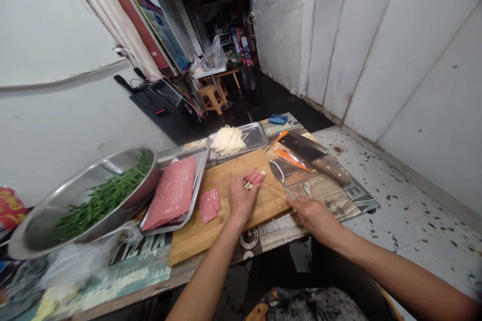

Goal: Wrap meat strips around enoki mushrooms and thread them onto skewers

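Observation:
My left hand [242,195] is closed around pink meat rolls [254,177] with pale mushroom ends showing, over a wooden cutting board [196,241]. Thin wooden skewers [275,189] run from the rolls towards my right hand [311,215], whose fingers pinch their near ends at the board's right edge. I cannot tell how far the tips go into the rolls. A few cut meat slices [209,205] lie on the board, left of my left hand. Beyond the board, enoki mushrooms [228,140] rest on a metal tray [259,135].
On the left, a second tray [203,160] carries stacked meat sheets [171,190], beside a steel bowl [22,228] of green vegetables [101,200]. A cleaver [303,146], orange-printed wrappers [291,158] and a blue box [277,119] lie right and behind. A plastic bag [81,263] sits front left.

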Tool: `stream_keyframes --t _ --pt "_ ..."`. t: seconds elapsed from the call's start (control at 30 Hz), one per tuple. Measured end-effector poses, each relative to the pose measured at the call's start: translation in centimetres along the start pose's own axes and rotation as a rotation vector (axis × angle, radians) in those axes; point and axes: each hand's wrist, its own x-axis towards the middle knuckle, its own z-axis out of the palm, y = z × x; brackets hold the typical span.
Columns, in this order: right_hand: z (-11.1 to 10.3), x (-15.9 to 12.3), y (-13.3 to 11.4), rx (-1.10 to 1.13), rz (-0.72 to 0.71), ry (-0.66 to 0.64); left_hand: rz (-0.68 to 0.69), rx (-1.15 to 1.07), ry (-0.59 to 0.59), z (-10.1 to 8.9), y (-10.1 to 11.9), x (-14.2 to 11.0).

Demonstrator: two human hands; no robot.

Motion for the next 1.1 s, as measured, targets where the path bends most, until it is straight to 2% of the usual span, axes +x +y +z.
stream_keyframes --t 0.77,1.0,1.1 --pt "-0.7 0.8 -0.9 -0.078 0.030 -0.049 0.041 -0.017 -0.018 -0.3 0.1 0.1" --pt "-0.5 1.3 -0.7 -0.062 0.025 -0.028 0.161 0.031 -0.059 -0.7 0.5 -0.3" --pt "-0.2 1.3 -0.4 -0.034 0.003 -0.001 0.169 -0.002 -0.081 -1.0 0.6 -0.5"
